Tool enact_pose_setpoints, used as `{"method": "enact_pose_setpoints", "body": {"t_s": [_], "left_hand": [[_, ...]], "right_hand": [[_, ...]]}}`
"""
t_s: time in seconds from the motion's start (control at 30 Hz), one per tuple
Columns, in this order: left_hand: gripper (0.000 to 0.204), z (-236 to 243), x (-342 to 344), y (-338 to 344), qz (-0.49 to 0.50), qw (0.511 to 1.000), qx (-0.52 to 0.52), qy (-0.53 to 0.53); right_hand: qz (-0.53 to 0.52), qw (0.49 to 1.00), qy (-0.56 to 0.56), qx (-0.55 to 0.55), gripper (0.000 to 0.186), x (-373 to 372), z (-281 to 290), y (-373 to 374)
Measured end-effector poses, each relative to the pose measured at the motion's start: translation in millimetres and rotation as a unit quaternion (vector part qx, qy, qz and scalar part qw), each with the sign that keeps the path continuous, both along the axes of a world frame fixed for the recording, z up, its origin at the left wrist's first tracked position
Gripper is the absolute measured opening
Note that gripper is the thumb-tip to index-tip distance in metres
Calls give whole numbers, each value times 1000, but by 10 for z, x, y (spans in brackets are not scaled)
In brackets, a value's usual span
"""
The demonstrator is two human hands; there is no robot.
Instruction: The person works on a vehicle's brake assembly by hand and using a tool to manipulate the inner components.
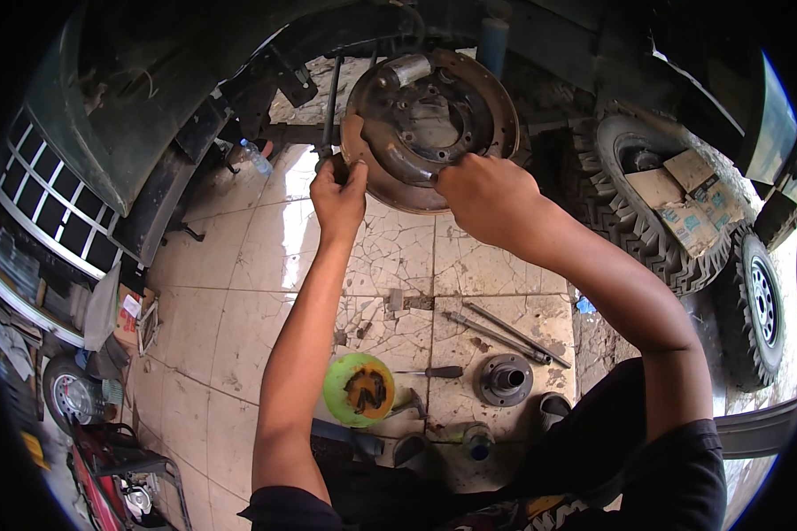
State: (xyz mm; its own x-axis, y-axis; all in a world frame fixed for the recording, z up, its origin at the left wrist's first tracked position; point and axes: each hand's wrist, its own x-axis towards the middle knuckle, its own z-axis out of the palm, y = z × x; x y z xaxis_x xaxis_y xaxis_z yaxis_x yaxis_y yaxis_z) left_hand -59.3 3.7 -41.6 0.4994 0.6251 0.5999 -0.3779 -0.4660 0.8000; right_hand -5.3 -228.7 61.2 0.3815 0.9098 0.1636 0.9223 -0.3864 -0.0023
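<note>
In front of me a round, rusty drum brake backing plate (398, 193) faces up under a vehicle. A curved brake shoe (383, 146) lies along its lower left, and a silvery cylinder (407, 73) sits near its top. My left hand (339, 193) pinches the plate's lower left rim, thumb on the face and fingers partly hidden at the edge. Closed in a fist, my right hand (489, 196) is at the plate's lower right, by the end of the shoe. Whatever that fist holds is hidden by the fingers.
On the cracked tile floor lie a green bowl (335, 389) with dark pieces in brownish liquid, a screwdriver (443, 372), metal rods (496, 336) and a flanged hub (505, 380). Knobbly tires (607, 181) with cardboard stand right. A plastic bottle (257, 157) lies left.
</note>
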Motion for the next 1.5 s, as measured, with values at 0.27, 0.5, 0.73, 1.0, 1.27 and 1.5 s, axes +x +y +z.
{"method": "enact_pose_setpoints", "body": {"t_s": [0.27,0.5,0.73,1.0,1.27,1.5], "left_hand": [[16,44,19,-67,20,999,16,23],[16,63,-2,-107,4,1000,-12,9],[16,75,-32,-76,12,1000,-3,14],[14,71,1,-92,2,1000,-9,10],[14,40,19,-34,7,1000,-1,-2],[14,38,40,-34,2,1000,-9,6]], "right_hand": [[-2,998,-22,64,35,129,-162,58],[0,999,-30,34,22,97,9,-25],[29,999,-3,34,17,235,20,-60],[18,999,0,46,35,267,7,-77],[39,997,48,35,31,573,150,-285],[79,990,115,-1,28,1049,290,-464]]}}
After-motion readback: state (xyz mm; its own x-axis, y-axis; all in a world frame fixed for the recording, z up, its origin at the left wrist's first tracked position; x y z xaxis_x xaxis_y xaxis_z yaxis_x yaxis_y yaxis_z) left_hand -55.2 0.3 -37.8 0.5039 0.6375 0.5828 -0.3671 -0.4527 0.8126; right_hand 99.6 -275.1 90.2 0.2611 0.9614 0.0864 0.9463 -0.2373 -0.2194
